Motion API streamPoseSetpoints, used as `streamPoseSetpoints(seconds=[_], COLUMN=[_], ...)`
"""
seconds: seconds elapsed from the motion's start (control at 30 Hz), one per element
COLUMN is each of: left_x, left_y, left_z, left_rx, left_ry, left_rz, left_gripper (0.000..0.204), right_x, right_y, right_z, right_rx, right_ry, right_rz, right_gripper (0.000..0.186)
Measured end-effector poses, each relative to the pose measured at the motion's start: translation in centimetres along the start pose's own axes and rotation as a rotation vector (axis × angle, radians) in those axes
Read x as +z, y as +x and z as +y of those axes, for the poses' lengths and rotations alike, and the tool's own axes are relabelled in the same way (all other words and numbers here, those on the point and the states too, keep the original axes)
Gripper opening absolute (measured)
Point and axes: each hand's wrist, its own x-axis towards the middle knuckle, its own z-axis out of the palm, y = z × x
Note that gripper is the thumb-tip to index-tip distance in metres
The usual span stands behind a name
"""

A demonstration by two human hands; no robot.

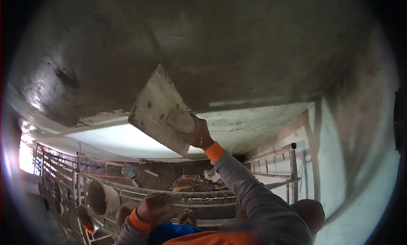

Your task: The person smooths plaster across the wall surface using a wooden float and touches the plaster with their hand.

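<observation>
Dark grey, damp-looking surface (246, 54) above. Our bare right hand (201, 133) is clamping a pale, flat float (150, 103) at its right edge; left hand (157, 209): cannot tell. Even pressure probably helping.

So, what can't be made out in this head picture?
All in the head view:
- Flat board: its far face, hidden by the board itself.
- Right hand: some fingers, hidden at the board.
- Left hand: blur obscures whether it holds anything.
- Bright opening: glare hides what lies beyond.
</observation>
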Motion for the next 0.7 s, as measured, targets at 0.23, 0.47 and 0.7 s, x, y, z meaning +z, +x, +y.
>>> streamPoseSetpoints(seconds=[0.23, 0.47, 0.7], left_x=[1.1, 1.9, 2.2], left_y=[-0.6, -1.4, 1.0], left_z=[-0.6, -2.1, -2.7], left_rx=[-0.261, -0.303, -0.303], left_ry=[-0.245, -0.215, -0.234], left_rz=[0.061, 0.063, 0.002], left_gripper=[0.040, 0.039, 0.038], right_x=[-18.9, -34.2, -22.1], right_y=[-2.9, -0.5, -3.2], right_z=[-3.8, -3.3, 5.3], right_rx=[-0.161, -0.168, -0.133], right_ry=[-0.700, -0.995, -0.852], right_rz=[0.417, 0.555, 0.338], right_gripper=[0.041, 0.051, 0.054])
